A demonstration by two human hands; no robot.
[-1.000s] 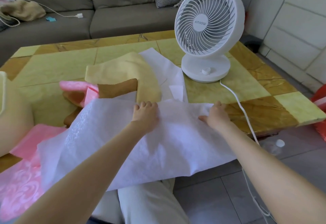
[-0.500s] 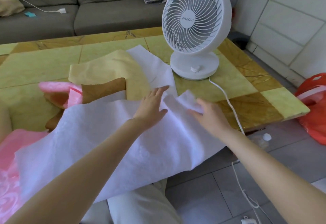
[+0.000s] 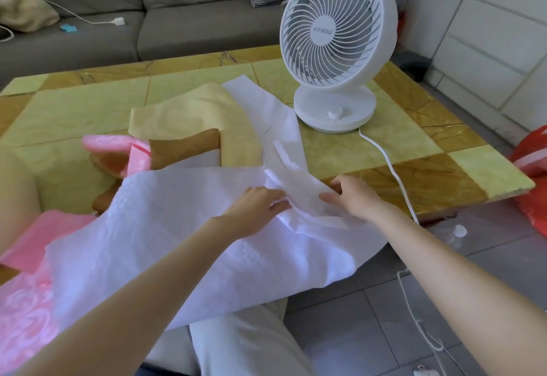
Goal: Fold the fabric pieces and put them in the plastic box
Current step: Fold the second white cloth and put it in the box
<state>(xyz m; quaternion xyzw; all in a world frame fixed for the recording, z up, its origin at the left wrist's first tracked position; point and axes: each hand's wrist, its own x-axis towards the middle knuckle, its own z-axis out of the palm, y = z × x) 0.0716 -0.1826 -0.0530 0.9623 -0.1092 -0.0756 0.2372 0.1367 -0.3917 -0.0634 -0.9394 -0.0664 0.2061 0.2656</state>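
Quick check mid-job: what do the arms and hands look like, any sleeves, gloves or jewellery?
Both forearms are bare right to the frame's edge, with no sleeve in view. The left hand and right hand wear no gloves, and no ring, watch or bracelet shows.

Bright soft daylight, wide-angle edge distortion

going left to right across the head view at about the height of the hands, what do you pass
pink fabric → left hand → right hand → white bottle cap on the floor → red bag. The white fabric spans too much of the width to place, so it is left out.
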